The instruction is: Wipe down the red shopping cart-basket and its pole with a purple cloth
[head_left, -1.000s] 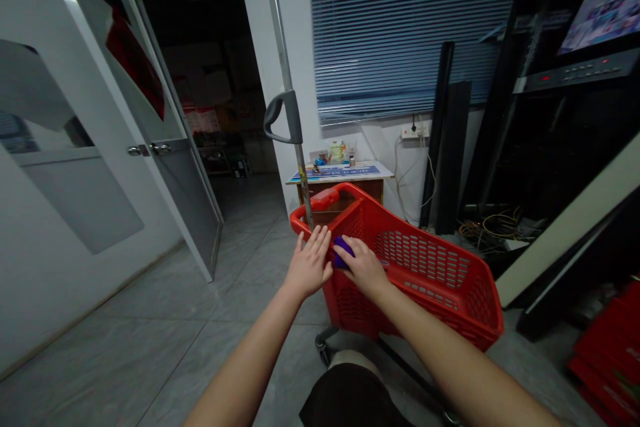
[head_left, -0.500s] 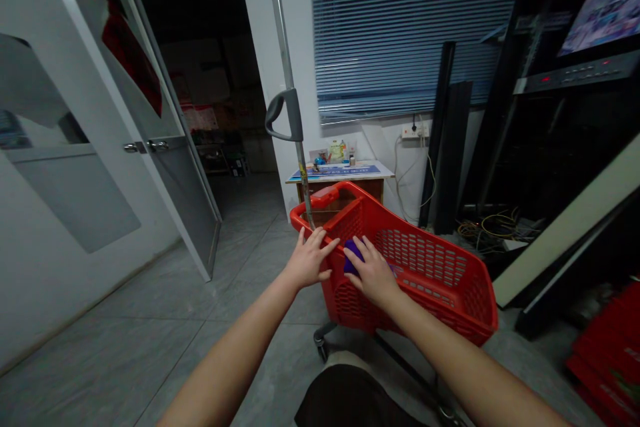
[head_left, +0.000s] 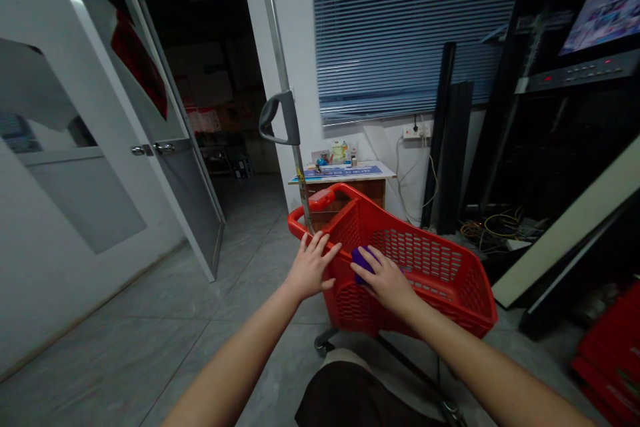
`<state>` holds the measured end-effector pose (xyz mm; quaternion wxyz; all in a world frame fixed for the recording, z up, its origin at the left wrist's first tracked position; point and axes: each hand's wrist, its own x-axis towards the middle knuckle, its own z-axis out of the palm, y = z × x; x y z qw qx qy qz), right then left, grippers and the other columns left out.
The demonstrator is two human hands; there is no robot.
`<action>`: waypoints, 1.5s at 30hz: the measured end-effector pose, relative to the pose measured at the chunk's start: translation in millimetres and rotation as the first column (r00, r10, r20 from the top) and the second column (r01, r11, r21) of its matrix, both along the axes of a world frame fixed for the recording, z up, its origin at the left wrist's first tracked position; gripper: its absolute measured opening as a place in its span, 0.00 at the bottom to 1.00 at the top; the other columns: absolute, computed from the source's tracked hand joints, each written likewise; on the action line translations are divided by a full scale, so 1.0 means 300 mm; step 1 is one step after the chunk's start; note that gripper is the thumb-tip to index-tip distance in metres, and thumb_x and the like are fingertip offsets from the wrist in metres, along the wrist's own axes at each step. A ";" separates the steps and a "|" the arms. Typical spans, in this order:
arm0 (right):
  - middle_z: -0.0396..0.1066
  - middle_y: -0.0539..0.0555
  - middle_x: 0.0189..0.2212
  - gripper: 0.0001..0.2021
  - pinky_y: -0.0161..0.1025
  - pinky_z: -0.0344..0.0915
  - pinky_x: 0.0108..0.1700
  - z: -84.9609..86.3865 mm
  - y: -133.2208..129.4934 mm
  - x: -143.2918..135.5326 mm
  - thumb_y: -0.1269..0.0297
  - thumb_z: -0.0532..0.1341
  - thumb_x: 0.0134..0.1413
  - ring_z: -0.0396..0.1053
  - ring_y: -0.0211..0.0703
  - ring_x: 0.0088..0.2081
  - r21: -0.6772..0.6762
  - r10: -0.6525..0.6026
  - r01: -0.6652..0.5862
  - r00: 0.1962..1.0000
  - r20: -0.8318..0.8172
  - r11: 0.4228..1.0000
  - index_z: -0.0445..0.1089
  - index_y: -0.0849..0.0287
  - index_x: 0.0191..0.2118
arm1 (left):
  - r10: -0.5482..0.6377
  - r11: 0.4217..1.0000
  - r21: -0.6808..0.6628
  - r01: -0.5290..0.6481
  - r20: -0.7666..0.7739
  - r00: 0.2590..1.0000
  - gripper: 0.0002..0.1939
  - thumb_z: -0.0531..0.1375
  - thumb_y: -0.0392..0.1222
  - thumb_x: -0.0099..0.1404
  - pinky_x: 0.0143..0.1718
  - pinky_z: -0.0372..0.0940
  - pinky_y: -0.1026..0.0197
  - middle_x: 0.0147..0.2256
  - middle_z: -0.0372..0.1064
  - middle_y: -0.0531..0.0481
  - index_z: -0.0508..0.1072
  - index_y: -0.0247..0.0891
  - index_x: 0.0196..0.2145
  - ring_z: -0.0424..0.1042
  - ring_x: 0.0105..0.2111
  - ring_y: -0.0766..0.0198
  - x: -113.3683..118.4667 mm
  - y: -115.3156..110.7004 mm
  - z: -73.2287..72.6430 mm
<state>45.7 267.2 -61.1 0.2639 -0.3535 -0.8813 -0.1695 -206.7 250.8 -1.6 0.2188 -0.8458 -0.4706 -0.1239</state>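
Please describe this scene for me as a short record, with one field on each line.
Left hand: fingers spread at the cart's near rim; contact unclear
Right hand: laid over a purple item; grip unclear
Cart: red, with slotted walls, on wheels
Behind cart: small desk bearing small items
Left side: open door
Beside cart handle: metal pole with grey grip
Window: blinds lowered
Upper right: lit screen

Red cart (head_left: 420, 229), purple cloth (head_left: 358, 256)
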 end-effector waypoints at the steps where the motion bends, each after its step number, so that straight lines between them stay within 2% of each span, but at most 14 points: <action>1: 0.51 0.58 0.67 0.27 0.57 0.61 0.58 -0.011 -0.014 0.037 0.69 0.63 0.56 0.49 0.60 0.66 0.012 0.002 -0.002 1.000 0.016 1.000 0.63 0.47 0.61 | 0.002 1.000 0.002 -0.002 0.006 1.000 0.47 0.68 0.57 0.53 0.65 0.34 0.37 0.66 0.49 0.38 0.56 0.45 0.66 0.43 0.67 0.41 0.010 -0.009 -0.004; 4: 0.50 0.56 0.68 0.30 0.60 0.58 0.59 -0.043 -0.053 0.149 0.72 0.61 0.56 0.47 0.59 0.67 0.057 -0.012 0.008 0.998 0.064 0.998 0.61 0.45 0.63 | -0.009 1.000 0.007 0.009 0.023 1.000 0.48 0.68 0.58 0.52 0.65 0.36 0.39 0.66 0.50 0.38 0.56 0.44 0.66 0.43 0.67 0.40 0.043 -0.030 -0.014; 7: 0.48 0.55 0.68 0.30 0.69 0.49 0.62 -0.058 -0.074 0.217 0.69 0.60 0.57 0.44 0.62 0.68 0.114 -0.053 0.043 0.995 0.085 0.993 0.58 0.45 0.64 | -0.042 0.999 0.006 0.042 0.032 0.999 0.48 0.68 0.59 0.52 0.65 0.38 0.40 0.65 0.52 0.37 0.56 0.43 0.66 0.45 0.66 0.41 0.080 -0.038 -0.016; 11: 0.49 0.58 0.68 0.30 0.72 0.45 0.62 -0.052 -0.057 0.210 0.64 0.60 0.59 0.39 0.64 0.69 0.143 -0.145 0.137 0.988 0.046 0.980 0.55 0.49 0.66 | -0.067 0.998 0.005 0.067 0.052 0.996 0.48 0.69 0.59 0.51 0.66 0.38 0.40 0.61 0.56 0.36 0.59 0.40 0.64 0.50 0.64 0.41 0.127 -0.034 -0.014; 16: 0.48 0.58 0.68 0.32 0.72 0.43 0.62 -0.050 -0.008 0.166 0.61 0.61 0.58 0.39 0.64 0.69 0.139 -0.207 0.209 0.978 -0.030 0.968 0.53 0.49 0.67 | -0.055 0.998 0.022 0.053 0.105 0.993 0.45 0.68 0.58 0.51 0.65 0.40 0.39 0.60 0.58 0.37 0.61 0.41 0.63 0.51 0.63 0.40 0.154 -0.019 -0.025; 22: 0.45 0.62 0.69 0.35 0.64 0.49 0.64 -0.037 0.042 0.145 0.57 0.63 0.57 0.39 0.59 0.69 0.106 -0.151 0.155 0.988 -0.041 0.982 0.51 0.54 0.68 | -0.031 0.999 0.049 0.023 0.152 0.988 0.43 0.68 0.57 0.52 0.65 0.40 0.37 0.59 0.58 0.36 0.63 0.41 0.62 0.52 0.62 0.39 0.159 -0.011 -0.047; 26: 0.50 0.61 0.67 0.32 0.61 0.55 0.62 -0.037 0.069 0.177 0.59 0.63 0.57 0.43 0.59 0.68 0.084 -0.094 0.094 0.996 -0.006 0.992 0.56 0.51 0.65 | -0.028 0.998 0.057 0.019 0.162 0.986 0.43 0.67 0.57 0.53 0.65 0.41 0.37 0.59 0.57 0.36 0.63 0.40 0.63 0.52 0.62 0.39 0.155 -0.016 -0.057; 32: 0.58 0.61 0.63 0.25 0.55 0.61 0.59 -0.072 0.089 0.312 0.63 0.63 0.58 0.54 0.57 0.63 0.084 -0.082 0.080 0.996 0.023 0.993 0.63 0.52 0.61 | -0.023 0.999 0.050 0.015 0.173 0.985 0.42 0.66 0.57 0.54 0.64 0.41 0.37 0.60 0.56 0.35 0.62 0.41 0.63 0.52 0.62 0.39 0.147 -0.024 -0.064; 39: 0.59 0.59 0.63 0.24 0.56 0.62 0.57 -0.126 0.086 0.494 0.62 0.61 0.59 0.57 0.58 0.62 0.091 -0.168 0.165 0.985 0.034 0.982 0.63 0.50 0.61 | -0.033 0.999 0.046 0.025 0.195 0.980 0.41 0.66 0.56 0.54 0.64 0.40 0.36 0.59 0.56 0.35 0.63 0.40 0.63 0.52 0.62 0.40 0.149 -0.024 -0.068; 42: 0.60 0.61 0.62 0.24 0.55 0.63 0.57 -0.120 0.071 0.468 0.61 0.61 0.60 0.58 0.57 0.61 0.085 -0.168 0.167 0.986 0.006 0.982 0.62 0.52 0.61 | -0.044 0.998 0.054 0.033 0.213 0.976 0.40 0.66 0.55 0.54 0.64 0.40 0.36 0.59 0.56 0.36 0.64 0.41 0.62 0.52 0.62 0.39 0.147 -0.022 -0.067; 45: 0.59 0.62 0.62 0.27 0.55 0.63 0.58 -0.088 0.051 0.338 0.60 0.62 0.59 0.57 0.56 0.61 0.077 -0.120 0.122 0.992 -0.028 0.989 0.60 0.54 0.63 | -0.052 0.997 0.060 0.040 0.215 0.975 0.38 0.66 0.53 0.53 0.64 0.40 0.35 0.59 0.57 0.37 0.66 0.41 0.60 0.52 0.62 0.39 0.139 -0.024 -0.067</action>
